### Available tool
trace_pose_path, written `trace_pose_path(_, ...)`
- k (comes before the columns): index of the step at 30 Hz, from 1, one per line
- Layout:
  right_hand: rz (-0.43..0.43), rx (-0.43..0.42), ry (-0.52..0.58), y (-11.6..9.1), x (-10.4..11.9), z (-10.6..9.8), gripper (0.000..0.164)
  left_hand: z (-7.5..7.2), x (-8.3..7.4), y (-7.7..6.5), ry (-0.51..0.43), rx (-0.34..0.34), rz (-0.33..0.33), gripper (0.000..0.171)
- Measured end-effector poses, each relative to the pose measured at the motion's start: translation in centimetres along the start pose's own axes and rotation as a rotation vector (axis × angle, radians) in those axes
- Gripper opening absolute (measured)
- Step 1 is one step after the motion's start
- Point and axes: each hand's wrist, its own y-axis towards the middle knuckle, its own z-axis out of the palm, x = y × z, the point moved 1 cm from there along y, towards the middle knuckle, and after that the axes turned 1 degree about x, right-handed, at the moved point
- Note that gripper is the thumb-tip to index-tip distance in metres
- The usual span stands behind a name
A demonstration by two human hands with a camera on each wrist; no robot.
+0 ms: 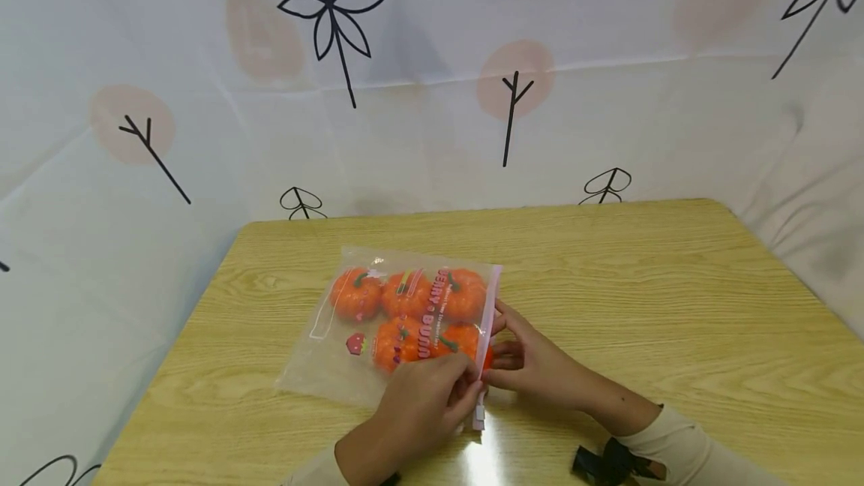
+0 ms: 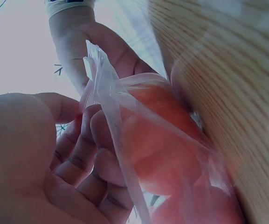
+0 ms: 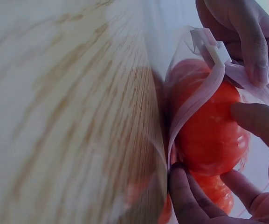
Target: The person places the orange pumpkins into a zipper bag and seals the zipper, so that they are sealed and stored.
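Observation:
A clear zip bag [image 1: 317, 362] with a pink slider strip [image 1: 491, 298] along its right edge lies on the table. Several small orange toy pumpkins [image 1: 405, 292] with green stems show through its printed plastic. My left hand [image 1: 425, 396] pinches the strip at the bag's mouth, close to the white slider [image 3: 220, 52]. At that mouth my right hand [image 1: 533, 362] holds a toy pumpkin [image 3: 209, 130] between thumb and fingers, its smooth orange side facing the opening. In the left wrist view, the plastic [image 2: 125, 154] drapes over pumpkins beside my left fingers [image 2: 78, 158].
The wooden table [image 1: 641, 283] extends around the bag. Behind it hangs a white cloth [image 1: 425, 148] printed with plants and pale spots. A black strap [image 1: 610, 463] lies by the right sleeve, near the front.

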Motion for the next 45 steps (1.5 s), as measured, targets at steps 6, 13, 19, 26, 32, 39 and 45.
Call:
trace_pose_path(6, -0.015, 0.035, 0.01, 0.1, -0.2, 0.0, 0.077, -0.2, -0.1, 0.0, 0.055, -0.015, 0.018, 0.016)
trace_pose_path(13, -0.026, 0.078, -0.064, 0.1, -0.2, 0.1, 0.048, -0.2, 0.0, 0.0, 0.105, -0.049, 0.06, 0.018)
trace_pose_path(19, 0.035, 0.129, -0.068, 0.0, 0.1, 0.2, 0.043, -0.3, 0.2, 0.1, 0.075, -0.045, 0.062, 0.014)
trace_pose_path(26, 0.013, 0.019, -0.098, 0.2, 0.2, -0.1, 0.041, -0.1, 0.2, 0.1, 0.077, -0.053, 0.079, 0.016)
trace_pose_path(32, 0.01, -0.034, -0.003, 0.9, 0.0, -0.2, 0.065, 0.2, 0.1, 0.2, 0.082, -0.024, 0.084, 0.016)
trace_pose_path(39, 0.008, 0.029, 0.119, 1.3, -0.5, 0.0, 0.079, 0.0, 0.1, 0.3, 0.111, -0.003, 0.081, 0.014)
trace_pose_path(45, -0.005, 0.045, 0.063, 1.7, -0.8, 0.1, 0.074, -0.4, 0.2, 0.2, 0.122, -0.017, 0.063, 0.013)
